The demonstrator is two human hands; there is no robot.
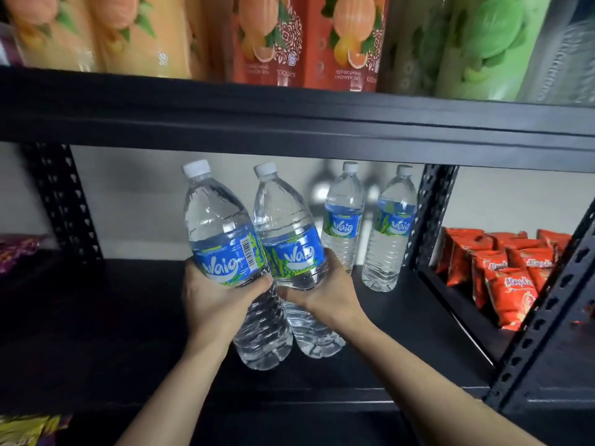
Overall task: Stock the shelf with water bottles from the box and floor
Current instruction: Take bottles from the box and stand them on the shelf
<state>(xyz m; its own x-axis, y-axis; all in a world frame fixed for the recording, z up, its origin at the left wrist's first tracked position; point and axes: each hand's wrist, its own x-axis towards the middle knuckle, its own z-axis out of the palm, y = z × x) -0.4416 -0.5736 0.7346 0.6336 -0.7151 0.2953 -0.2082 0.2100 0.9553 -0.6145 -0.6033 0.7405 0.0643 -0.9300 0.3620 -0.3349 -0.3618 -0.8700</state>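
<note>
My left hand (215,299) grips a clear water bottle (222,226) with a blue label and white cap. Right beside it, my right hand (325,289) grips a second, matching water bottle (286,220). Both bottles tilt slightly left and touch each other above the black shelf board (112,317). Two more water bottles stand upright at the back right of this shelf: one (344,217) against the wall and one (391,230) next to the black upright post (428,214).
The shelf above (289,120) sits low over the bottle caps and carries orange, red and green shower gel bottles (309,43). Red snack packs (502,272) fill the neighbouring bay on the right. Purple packs (16,252) lie at far left.
</note>
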